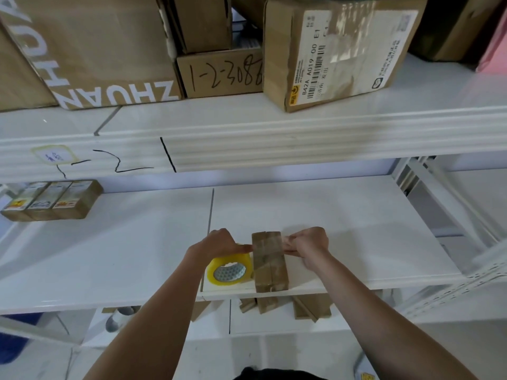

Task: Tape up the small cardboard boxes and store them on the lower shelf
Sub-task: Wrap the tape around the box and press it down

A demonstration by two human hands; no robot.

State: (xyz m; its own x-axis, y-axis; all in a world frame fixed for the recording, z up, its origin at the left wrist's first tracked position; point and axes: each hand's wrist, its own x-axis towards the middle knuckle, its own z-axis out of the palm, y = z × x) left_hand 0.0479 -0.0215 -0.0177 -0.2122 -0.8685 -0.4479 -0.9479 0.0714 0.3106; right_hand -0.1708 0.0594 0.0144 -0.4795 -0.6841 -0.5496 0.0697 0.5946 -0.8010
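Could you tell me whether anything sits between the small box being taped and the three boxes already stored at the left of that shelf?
Only the tape roll, touching the small box on its left under the left hand. Beyond it, the shelf is bare up to the stored boxes.

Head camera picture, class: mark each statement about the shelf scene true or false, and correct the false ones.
1. The tape roll lies left of the small cardboard box. True.
2. The left hand is on the roll. True.
3. Three small boxes stand on the floor. False: they sit at the far left of the shelf.
4. The right hand rests flat on the shelf. False: its fingers are curled at the box's right side.
5. The tape roll is red. False: it is yellowish.
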